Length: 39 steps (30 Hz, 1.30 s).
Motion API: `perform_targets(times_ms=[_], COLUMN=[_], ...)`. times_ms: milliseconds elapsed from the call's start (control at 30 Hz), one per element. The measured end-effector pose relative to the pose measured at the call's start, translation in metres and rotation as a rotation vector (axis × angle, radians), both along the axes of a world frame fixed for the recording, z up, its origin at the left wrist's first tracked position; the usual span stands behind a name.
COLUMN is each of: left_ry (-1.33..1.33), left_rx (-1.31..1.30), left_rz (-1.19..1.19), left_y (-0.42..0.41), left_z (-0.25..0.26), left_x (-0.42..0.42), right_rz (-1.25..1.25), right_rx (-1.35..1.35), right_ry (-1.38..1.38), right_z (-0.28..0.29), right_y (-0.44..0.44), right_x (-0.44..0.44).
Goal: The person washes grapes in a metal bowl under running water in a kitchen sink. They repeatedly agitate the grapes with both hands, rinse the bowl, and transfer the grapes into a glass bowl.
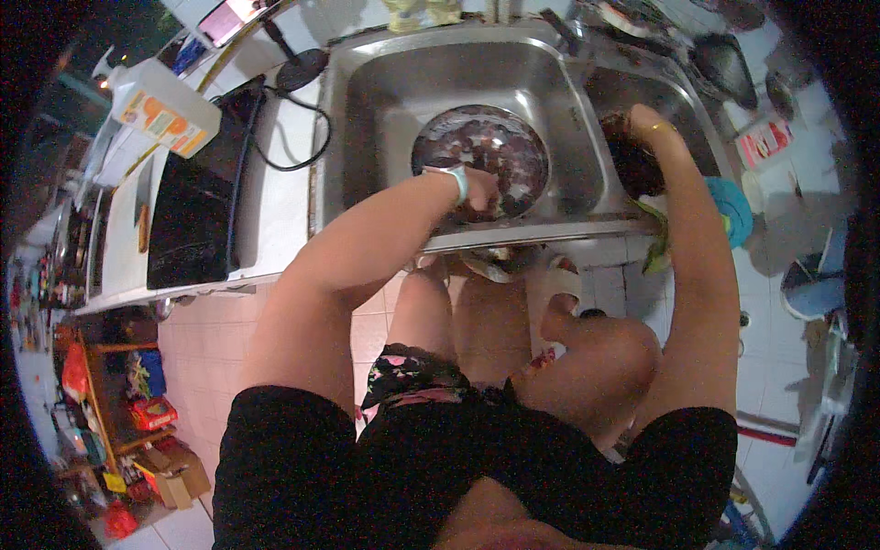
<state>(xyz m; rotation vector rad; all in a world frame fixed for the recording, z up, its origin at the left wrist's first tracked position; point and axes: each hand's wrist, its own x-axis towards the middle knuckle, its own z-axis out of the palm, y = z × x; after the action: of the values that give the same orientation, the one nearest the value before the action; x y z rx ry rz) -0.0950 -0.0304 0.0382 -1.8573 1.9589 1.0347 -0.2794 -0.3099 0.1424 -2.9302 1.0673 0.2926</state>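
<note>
A round bowl (pixel 505 127) stands in the large basin of a stainless steel sink (pixel 385 89). Dark reddish-brown pieces and what looks like water fill it. My left hand (pixel 483 192) reaches over the near rim, fingertips down among the contents; whether they grip a piece is hidden. In the smaller right basin (pixel 677 103) lies a dark mass (pixel 632 161), too dim to identify. My right hand (pixel 645 124) is lowered to the far side of that mass, and its fingers are mostly out of sight.
Left of the sink are a black induction cooktop (pixel 196 206), its black cable (pixel 302 165), a pump bottle (pixel 168 106) and a wooden-handled knife (pixel 143 227). Beside my right forearm are a green leaf (pixel 656 240) and a round blue item (pixel 732 210). The sink's front edge (pixel 495 237) runs below my arms.
</note>
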Motion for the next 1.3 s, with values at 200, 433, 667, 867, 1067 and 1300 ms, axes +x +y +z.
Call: perform_targets(times_ms=[200,433,667,867,1067,1300], left_ry=[-0.192,-0.626,-0.545,-0.28,-0.276,-0.336], left_rx=[-0.157,-0.325,-0.389,-0.22,-0.51,-0.312], left_rz=[-0.045,0.083,0.104,0.143,0.427,0.356], left_y=[-0.003,-0.006,-0.001,-0.001,0.0,-0.011], left_z=[0.014,-0.019,-0.027,-0.05,-0.034,-0.073], left_x=[0.004,0.026,0.03,0.043,0.043,0.052], right_rz=[0.343,0.635,0.529,0.659,0.511,0.609], right_rx=[-0.25,0.142,0.104,0.12,0.018,0.092], right_ry=[-0.596,0.103,0.266,0.366,0.545,0.375], right_z=[0.043,-0.012,-0.065,-0.067,-0.082,-0.054], right_y=[0.08,0.174,0.192,0.205,0.185,0.214], right_x=[0.057,0.119,0.112,0.113,0.113,0.112])
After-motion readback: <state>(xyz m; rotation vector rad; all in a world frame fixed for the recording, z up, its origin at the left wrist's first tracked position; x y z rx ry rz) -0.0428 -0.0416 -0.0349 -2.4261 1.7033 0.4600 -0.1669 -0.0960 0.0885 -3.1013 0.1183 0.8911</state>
